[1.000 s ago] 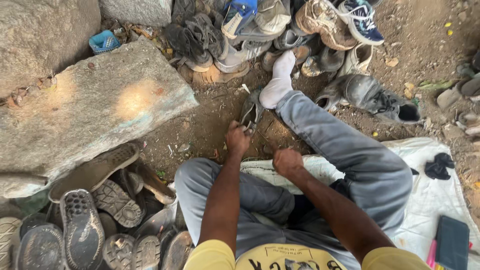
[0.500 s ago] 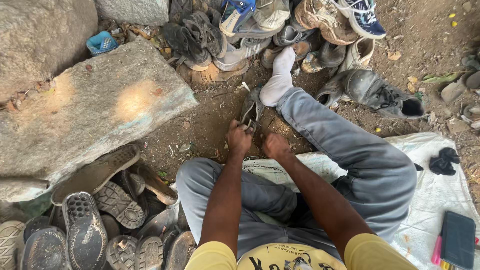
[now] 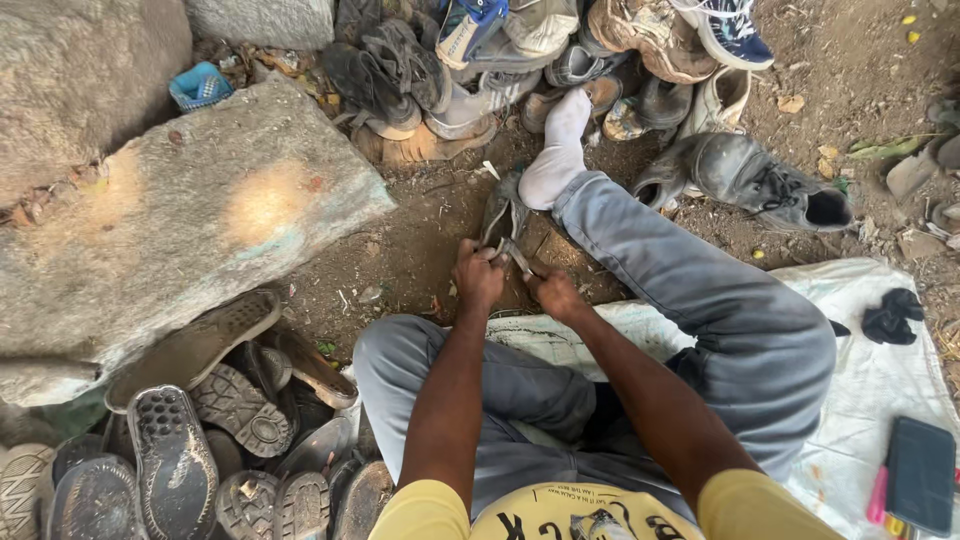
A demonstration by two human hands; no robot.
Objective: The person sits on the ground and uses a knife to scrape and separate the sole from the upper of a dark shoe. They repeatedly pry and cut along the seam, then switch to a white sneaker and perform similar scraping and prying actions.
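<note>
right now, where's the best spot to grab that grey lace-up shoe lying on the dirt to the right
Probably the heel rim of the grey shoe, coming from the right and above: its dark opening faces up at that end, nothing covers it, and the toe is wedged against the shoe pile.

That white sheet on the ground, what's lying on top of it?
On the white sheet lie a crumpled black cloth, a dark flat rectangular case and the person's grey-trousered legs; whatever lies beneath the legs is hidden.
</note>
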